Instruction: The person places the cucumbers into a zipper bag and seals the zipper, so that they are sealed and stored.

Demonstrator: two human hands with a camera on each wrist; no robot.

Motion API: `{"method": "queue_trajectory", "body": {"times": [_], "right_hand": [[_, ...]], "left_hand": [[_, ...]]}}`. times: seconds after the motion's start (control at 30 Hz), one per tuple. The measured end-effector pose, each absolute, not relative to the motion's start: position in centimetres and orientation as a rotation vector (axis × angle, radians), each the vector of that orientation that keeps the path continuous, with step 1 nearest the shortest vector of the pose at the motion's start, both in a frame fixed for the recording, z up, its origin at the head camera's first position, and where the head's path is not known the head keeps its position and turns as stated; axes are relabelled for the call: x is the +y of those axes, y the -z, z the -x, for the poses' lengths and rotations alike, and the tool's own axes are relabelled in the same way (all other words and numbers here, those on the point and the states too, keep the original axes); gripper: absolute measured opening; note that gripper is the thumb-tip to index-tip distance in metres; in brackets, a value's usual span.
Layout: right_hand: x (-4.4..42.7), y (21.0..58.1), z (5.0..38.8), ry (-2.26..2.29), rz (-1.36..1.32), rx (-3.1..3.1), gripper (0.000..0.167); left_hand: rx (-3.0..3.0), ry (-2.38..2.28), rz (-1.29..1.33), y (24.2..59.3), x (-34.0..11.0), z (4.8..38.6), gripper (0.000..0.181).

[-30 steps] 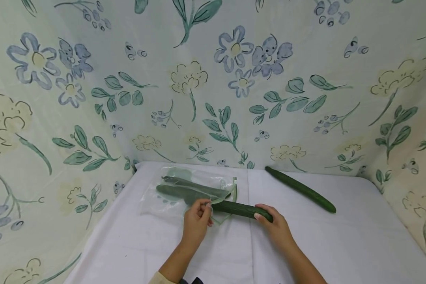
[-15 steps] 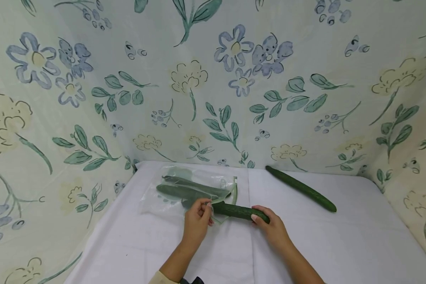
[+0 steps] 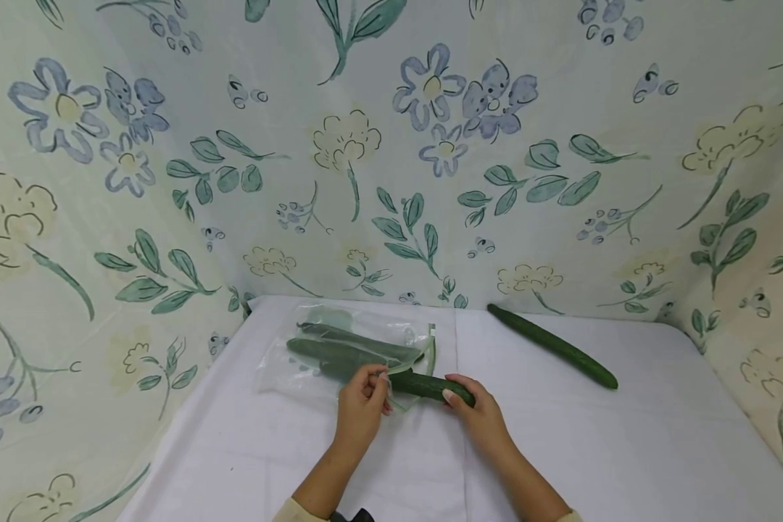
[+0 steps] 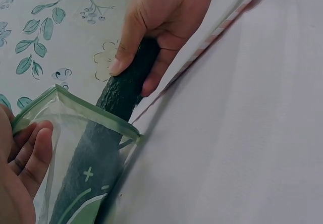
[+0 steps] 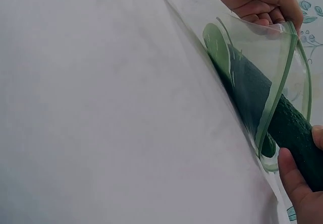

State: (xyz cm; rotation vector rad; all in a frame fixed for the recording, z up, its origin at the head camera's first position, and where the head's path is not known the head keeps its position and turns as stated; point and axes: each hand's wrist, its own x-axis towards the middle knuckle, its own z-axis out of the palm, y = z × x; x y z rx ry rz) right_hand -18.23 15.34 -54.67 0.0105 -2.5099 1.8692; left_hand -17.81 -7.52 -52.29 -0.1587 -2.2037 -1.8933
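Note:
A clear zip bag (image 3: 280,373) with a green-edged mouth lies on the table, two cucumbers (image 3: 339,353) visible inside it. My left hand (image 3: 360,406) pinches the bag's edge near its mouth; in the left wrist view, the green rim (image 4: 96,112) stands apart around a cucumber. That cucumber (image 3: 424,386) is partly inside the bag, its outer end gripped by my right hand (image 3: 479,413) with thumb and fingers. The right wrist view shows the same cucumber (image 5: 290,118) passing through the bag's mouth (image 5: 275,95).
Another cucumber (image 3: 551,344) lies by itself at the back right of the white-covered table (image 3: 594,449). Patterned floral cloth (image 3: 391,239) hangs behind the table and at both sides. A small dark object (image 3: 362,515) shows at the bottom edge, by the left sleeve.
My right hand has moved left with the cucumber, and less of the cucumber now shows outside the bag. The left hand has stayed at the bag's edge.

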Motion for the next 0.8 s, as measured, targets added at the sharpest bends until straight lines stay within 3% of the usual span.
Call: {"method": "queue_trajectory", "body": {"times": [0.33,0.8], "right_hand": [[16.2,54.2,17.9,-1.760,-0.086,-2.686,0.052],[17.6,53.9,18.1,-1.431,-0.371,-2.810,0.050]], "left_hand": [[-2.209,1.872,0.148,52.2,-7.6,17.9,0.014],[-2.193,1.895,0.152,52.3,-7.6,17.9,0.014]]}}
